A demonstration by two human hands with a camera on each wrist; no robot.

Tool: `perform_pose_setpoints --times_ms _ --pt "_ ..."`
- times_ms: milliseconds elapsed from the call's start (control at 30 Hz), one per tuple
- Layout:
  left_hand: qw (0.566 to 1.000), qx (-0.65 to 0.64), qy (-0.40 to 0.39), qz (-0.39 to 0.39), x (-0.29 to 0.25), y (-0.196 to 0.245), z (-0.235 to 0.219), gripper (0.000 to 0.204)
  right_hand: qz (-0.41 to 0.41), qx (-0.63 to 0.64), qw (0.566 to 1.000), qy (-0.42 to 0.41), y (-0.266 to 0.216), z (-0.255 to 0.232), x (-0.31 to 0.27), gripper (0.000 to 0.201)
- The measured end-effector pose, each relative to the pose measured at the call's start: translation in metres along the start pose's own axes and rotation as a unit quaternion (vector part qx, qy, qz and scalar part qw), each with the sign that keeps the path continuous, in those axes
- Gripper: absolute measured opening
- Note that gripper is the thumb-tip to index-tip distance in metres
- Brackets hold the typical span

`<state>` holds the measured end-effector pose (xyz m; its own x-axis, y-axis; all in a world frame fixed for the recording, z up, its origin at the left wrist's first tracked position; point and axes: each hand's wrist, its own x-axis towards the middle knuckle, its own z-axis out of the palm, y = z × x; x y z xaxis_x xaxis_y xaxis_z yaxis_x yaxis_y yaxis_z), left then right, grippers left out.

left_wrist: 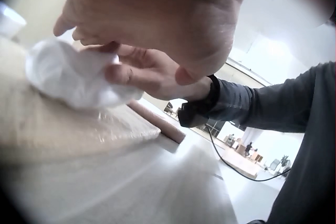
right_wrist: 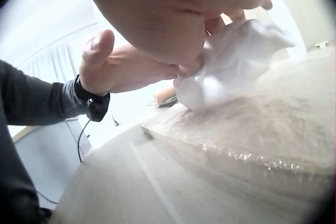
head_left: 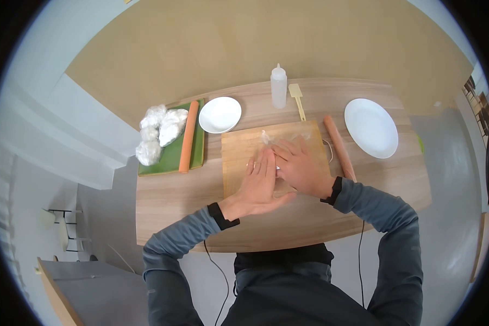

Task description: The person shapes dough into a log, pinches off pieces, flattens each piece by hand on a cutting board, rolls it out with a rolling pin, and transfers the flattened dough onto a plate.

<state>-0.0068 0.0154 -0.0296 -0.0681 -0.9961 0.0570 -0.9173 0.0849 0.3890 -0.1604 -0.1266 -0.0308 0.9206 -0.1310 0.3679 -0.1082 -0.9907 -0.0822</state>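
A soft white lump, in the left wrist view (left_wrist: 71,77) and the right wrist view (right_wrist: 231,64), rests on a wooden board (head_left: 236,168) that looks covered with shiny clear film. Both hands meet over it, hiding most of it in the head view. My left hand (head_left: 259,182) touches its near left side, fingers straight and together, thumb stretched out to the right. From the right, my right hand (head_left: 305,169) grips the lump; the left wrist view shows its thumb pressed against the side, fingers over the top.
Left of the board are a white bowl (head_left: 220,115) and a green tray (head_left: 171,165) with wrapped white bundles (head_left: 173,126) and an orange roller (head_left: 188,138). Behind stand a squeeze bottle (head_left: 279,89) and a spatula (head_left: 297,98). At right lie another roller (head_left: 339,146) and a white plate (head_left: 370,127).
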Motion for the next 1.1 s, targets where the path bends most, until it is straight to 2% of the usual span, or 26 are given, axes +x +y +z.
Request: perform_pose_setpoints --times_ms 100,200,300,367,433,500,533,567,600,667,700,767,833,900,933,1000,1033,1100 --pt "0.998 -0.049 0.032 -0.031 0.003 -0.003 0.012 0.127 0.039 -0.014 0.998 -0.041 -0.007 0.016 -0.003 0.065" --pt "0.998 -0.026 0.029 -0.048 0.018 -0.006 0.015 0.128 0.04 -0.037 0.997 -0.054 -0.001 0.024 -0.008 0.075" --pt "0.997 0.033 0.043 -0.056 0.042 -0.018 0.017 0.13 0.023 -0.062 0.995 -0.072 0.012 0.009 0.009 0.084" --pt "0.992 0.009 -0.015 -0.122 0.066 -0.028 0.009 0.132 0.026 -0.082 0.993 -0.085 0.032 0.025 0.024 0.087" --pt "0.992 0.0 -0.035 -0.124 0.075 -0.034 0.008 0.134 0.031 -0.1 0.99 -0.1 0.032 0.03 0.026 0.09" --pt "0.991 -0.008 -0.052 -0.127 0.067 -0.031 0.008 0.135 0.075 -0.062 0.982 -0.161 0.024 0.019 0.031 0.087" --pt "0.995 0.022 -0.035 -0.091 0.054 -0.022 0.005 0.139 0.075 -0.061 0.982 -0.162 0.021 0.024 0.023 0.087" --pt "0.997 0.052 -0.019 -0.057 0.04 -0.013 0.005 0.143 0.075 -0.054 0.989 -0.115 0.015 0.032 0.009 0.088" --pt "0.997 0.05 -0.02 -0.058 0.028 -0.008 0.005 0.143 0.074 -0.048 0.994 -0.068 0.009 0.039 -0.004 0.088" --pt "0.999 0.051 0.002 -0.006 0.007 0.0 0.008 0.15 0.057 -0.035 0.996 -0.061 -0.013 0.017 -0.022 0.089" --pt "0.999 0.051 0.001 -0.007 0.001 0.002 0.007 0.15 0.042 -0.024 0.997 -0.053 -0.02 0.01 -0.026 0.089" --pt "0.996 0.086 -0.014 0.027 -0.007 0.006 0.007 0.153 0.038 -0.034 0.997 -0.054 -0.023 0.015 -0.031 0.091" --pt "0.996 0.088 0.0 0.016 0.0 -0.001 0.017 0.151 0.03 -0.045 0.997 -0.056 -0.021 0.02 -0.03 0.093" --pt "0.995 0.094 0.017 0.007 0.018 -0.01 0.019 0.149 -0.001 -0.189 0.98 -0.067 -0.006 0.027 -0.015 0.092" --pt "0.997 0.064 -0.012 -0.03 0.032 -0.016 0.017 0.146 -0.003 -0.19 0.98 -0.067 0.002 0.027 -0.005 0.092" --pt "0.993 0.013 -0.07 -0.095 0.058 -0.023 0.001 0.138 0.058 -0.052 0.991 -0.111 0.016 0.026 0.016 0.091" --pt "0.993 0.014 -0.072 -0.093 0.062 -0.024 -0.004 0.138 0.061 -0.051 0.991 -0.111 0.017 0.022 0.021 0.091" --pt "0.989 -0.008 -0.105 -0.101 0.063 -0.023 -0.01 0.138 0.071 -0.044 0.98 -0.179 0.017 0.01 0.028 0.094"
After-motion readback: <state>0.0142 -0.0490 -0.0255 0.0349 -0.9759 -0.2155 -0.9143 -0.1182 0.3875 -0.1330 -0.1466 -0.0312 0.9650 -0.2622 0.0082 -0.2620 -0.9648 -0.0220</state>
